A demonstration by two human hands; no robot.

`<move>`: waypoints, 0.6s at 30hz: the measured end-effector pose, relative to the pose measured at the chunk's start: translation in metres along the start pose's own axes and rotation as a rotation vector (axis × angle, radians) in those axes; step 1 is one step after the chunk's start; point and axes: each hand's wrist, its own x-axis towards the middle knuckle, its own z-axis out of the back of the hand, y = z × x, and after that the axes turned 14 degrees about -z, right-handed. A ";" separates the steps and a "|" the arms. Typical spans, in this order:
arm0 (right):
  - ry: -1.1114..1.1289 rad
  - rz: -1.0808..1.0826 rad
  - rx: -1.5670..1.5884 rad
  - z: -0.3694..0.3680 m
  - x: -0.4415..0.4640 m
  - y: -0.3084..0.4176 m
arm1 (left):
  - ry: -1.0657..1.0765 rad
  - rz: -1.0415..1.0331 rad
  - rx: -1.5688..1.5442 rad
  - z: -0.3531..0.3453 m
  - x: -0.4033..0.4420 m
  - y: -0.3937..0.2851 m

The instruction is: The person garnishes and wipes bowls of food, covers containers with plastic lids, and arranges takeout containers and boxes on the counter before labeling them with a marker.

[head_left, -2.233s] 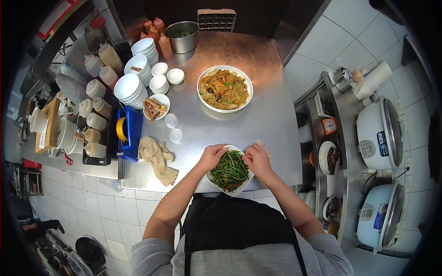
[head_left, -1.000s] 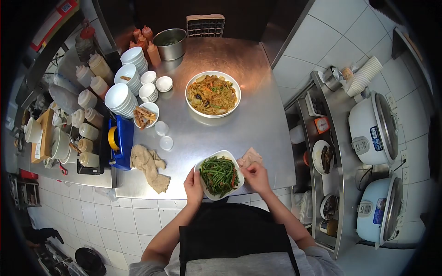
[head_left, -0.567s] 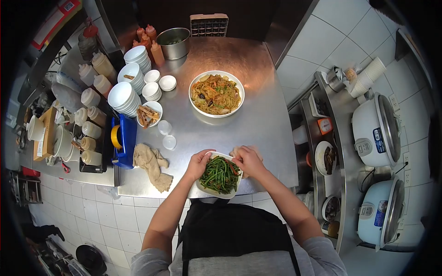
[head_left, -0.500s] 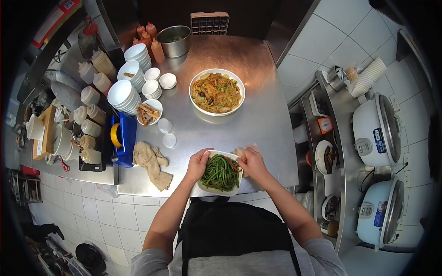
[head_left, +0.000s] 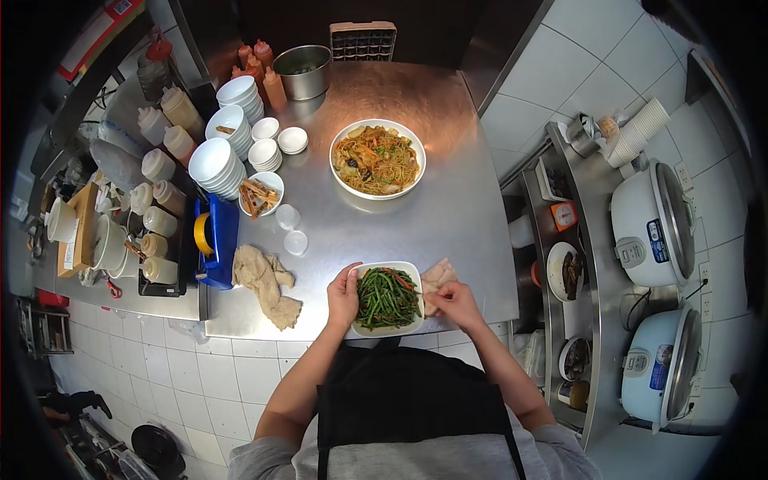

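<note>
A white squarish bowl (head_left: 389,332) filled with green beans (head_left: 387,298) and a few red strips is at the front edge of the steel table (head_left: 360,232). My left hand (head_left: 343,298) grips the bowl's left rim, thumb on top. Just right of the bowl, my right hand (head_left: 454,305) has its fingers pinched together near the rim, around something too small to make out. Under and behind that hand lies a pinkish cloth (head_left: 438,278). Farther back stands a round white bowl of noodles (head_left: 378,160) with vegetables.
Stacked white bowls (head_left: 214,164), sauce bottles (head_left: 274,88) and a steel pot (head_left: 302,72) stand at the back left. A beige towel (head_left: 266,288) lies beside a blue tape dispenser (head_left: 218,248). On the right are shelves and two rice cookers (head_left: 650,228).
My right hand has moved right, off the bowl's rim, uncovering more of the pinkish cloth. The bean bowl has turned and shifted slightly, with my left hand still on it.
</note>
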 end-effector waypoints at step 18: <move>0.129 -0.176 0.424 0.023 -0.018 0.000 | -0.090 -0.050 0.160 0.015 -0.020 0.006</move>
